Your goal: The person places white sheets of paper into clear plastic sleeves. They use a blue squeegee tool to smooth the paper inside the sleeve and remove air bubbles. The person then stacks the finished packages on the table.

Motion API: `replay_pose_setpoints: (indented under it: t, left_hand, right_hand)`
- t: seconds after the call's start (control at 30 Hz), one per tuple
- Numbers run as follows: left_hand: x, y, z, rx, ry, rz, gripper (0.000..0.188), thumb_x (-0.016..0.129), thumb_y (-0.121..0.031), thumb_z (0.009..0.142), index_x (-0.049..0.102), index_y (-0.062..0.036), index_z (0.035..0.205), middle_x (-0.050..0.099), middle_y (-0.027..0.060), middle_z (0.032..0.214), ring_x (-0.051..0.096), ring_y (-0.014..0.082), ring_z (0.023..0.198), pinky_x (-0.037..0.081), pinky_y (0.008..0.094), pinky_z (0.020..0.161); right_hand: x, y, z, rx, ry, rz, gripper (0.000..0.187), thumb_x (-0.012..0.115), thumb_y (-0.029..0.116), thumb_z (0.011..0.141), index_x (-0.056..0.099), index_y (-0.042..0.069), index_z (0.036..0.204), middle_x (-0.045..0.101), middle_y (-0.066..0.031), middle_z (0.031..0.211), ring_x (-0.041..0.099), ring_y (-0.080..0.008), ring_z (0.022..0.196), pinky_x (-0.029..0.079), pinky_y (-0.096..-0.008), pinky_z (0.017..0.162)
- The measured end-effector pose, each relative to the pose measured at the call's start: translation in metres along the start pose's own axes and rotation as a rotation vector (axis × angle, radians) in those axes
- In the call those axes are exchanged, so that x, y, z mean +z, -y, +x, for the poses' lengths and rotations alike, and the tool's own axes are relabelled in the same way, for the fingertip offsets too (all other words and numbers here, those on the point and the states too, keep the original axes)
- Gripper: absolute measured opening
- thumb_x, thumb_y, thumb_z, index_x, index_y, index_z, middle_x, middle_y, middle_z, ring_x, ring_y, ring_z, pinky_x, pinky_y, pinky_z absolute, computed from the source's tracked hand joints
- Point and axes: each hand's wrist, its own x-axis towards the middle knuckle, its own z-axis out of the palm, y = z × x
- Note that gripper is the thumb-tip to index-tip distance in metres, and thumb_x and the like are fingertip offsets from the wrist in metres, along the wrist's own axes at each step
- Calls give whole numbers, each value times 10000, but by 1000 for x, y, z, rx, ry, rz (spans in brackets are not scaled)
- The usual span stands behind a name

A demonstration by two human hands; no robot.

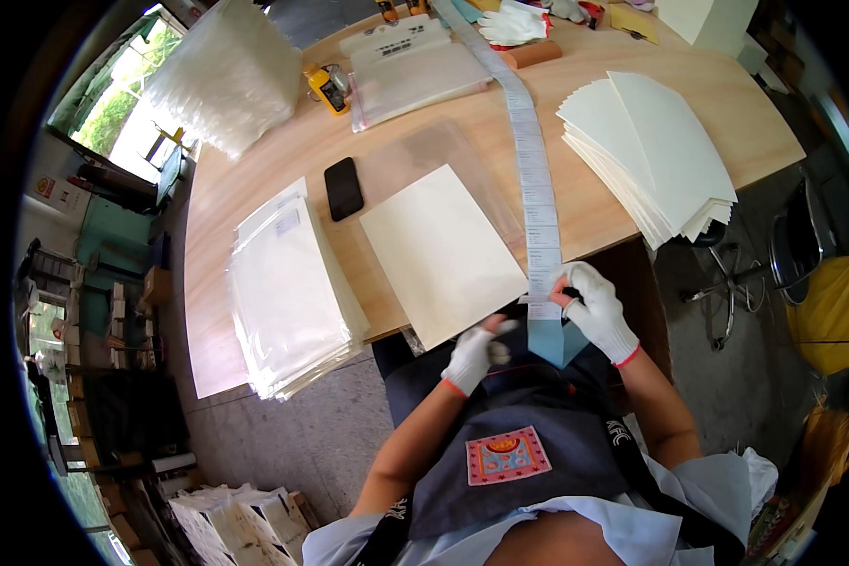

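Observation:
A long strip of printed labels (536, 179) runs down the table and hangs over its near edge, where its pale blue backing (554, 341) folds over my lap. My right hand (594, 311), in a white glove with bare fingertips, pinches the strip's right edge there. My left hand (474, 358), gloved the same way, hovers near the front edge of a cream sheet (445, 253); motion smears its fingers. Beneath that sheet's far part lies a clear plastic bag (462, 160). A black phone (343, 189) rests just left of the bag.
Bagged sheets (288, 278) are piled at the left, and fanned cream sheets (656, 141) at the right. Farther back are flat plastic bags (415, 80), a yellow bottle (326, 90), a large translucent bundle (226, 75) and white gloves (514, 24). An office chair (726, 274) stands right.

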Motion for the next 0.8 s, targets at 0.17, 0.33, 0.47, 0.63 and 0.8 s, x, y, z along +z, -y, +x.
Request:
replay_pose_setpoints:
  t: [0.17,0.33,0.47,0.63,0.8]
  left_hand:
    - [-86,11,-49,411,-317,-353,135,542,-85,850,513,-99,982,500,10,637,423,95,428,362,260,416]
    - [-89,30,-98,242,-291,-118,176,562,-153,867,534,-14,972,554,34,585,518,122,424,453,248,428]
    - [-81,35,-106,208,-290,-108,175,561,-159,868,543,-15,965,565,30,622,505,101,431,453,225,437]
    - [-77,28,-109,231,-277,-95,191,558,-174,872,542,-12,972,575,31,656,509,92,447,443,213,445]
    - [-69,7,-126,384,-337,30,247,535,-211,888,538,-4,1021,595,32,734,506,79,466,433,196,466]
  right_hand:
    - [40,2,35,160,345,126,56,578,55,759,554,38,808,563,-98,793,567,-196,733,445,-300,680]
    - [76,-15,113,116,413,-31,109,528,122,762,592,36,782,592,-124,834,580,-236,771,447,-321,700]
    - [99,-13,158,56,310,-263,104,543,142,752,607,60,744,593,-132,878,579,-270,812,454,-337,710]
    - [114,-19,163,-123,113,-506,167,618,241,753,581,78,755,580,-127,914,569,-285,839,452,-367,707]
    - [70,-3,109,-2,163,-402,319,613,393,765,561,78,775,594,-121,758,580,-317,749,440,-420,633]
